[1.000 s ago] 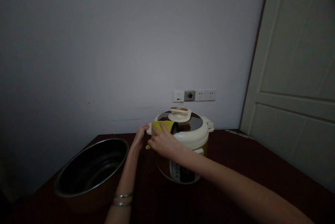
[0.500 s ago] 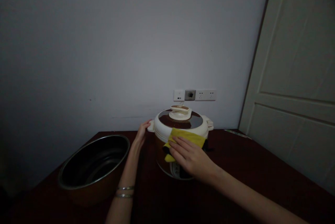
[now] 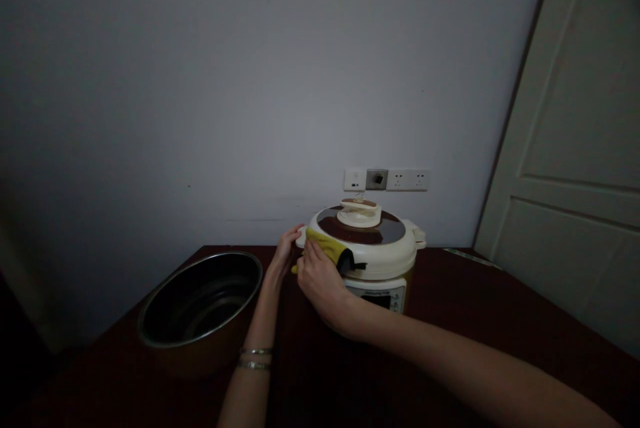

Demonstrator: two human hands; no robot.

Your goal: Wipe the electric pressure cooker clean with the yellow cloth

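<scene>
pressing a yellow cloth (image 3: 324,245) onto the pressure cooker (image 3: 383,258) at its 9 o'clock side, my right grip (image 3: 320,280) closed on it, my left grip (image 3: 285,256) half open against the rim.

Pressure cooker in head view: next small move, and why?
Probably slide the yellow cloth along the cream rim of the pressure cooker toward the control panel. The right hand presses the cloth at the rim's left, and the left hand steadies the cooker, so that stretch looks next.
</scene>
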